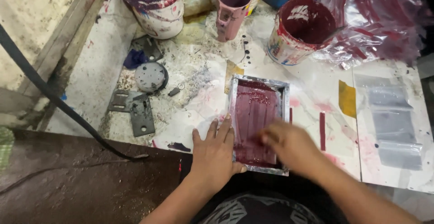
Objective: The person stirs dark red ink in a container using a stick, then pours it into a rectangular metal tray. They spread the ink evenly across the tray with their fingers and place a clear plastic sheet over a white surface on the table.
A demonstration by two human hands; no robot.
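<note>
The left hand (213, 154) lies flat, fingers spread, pinning the frame (258, 123) at the table's (316, 92) 6 o'clock; the right hand (289, 145) is blurred, grip unclear, over the maroon ink. Better to keep the frame pressed still and stroke evenly

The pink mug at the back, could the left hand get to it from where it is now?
Probably yes. The left hand lies flat beside the small printing frame, and the stained paper between it and the pink mug holds nothing tall, so the way looks free, though it is a long stretch forward.
</note>
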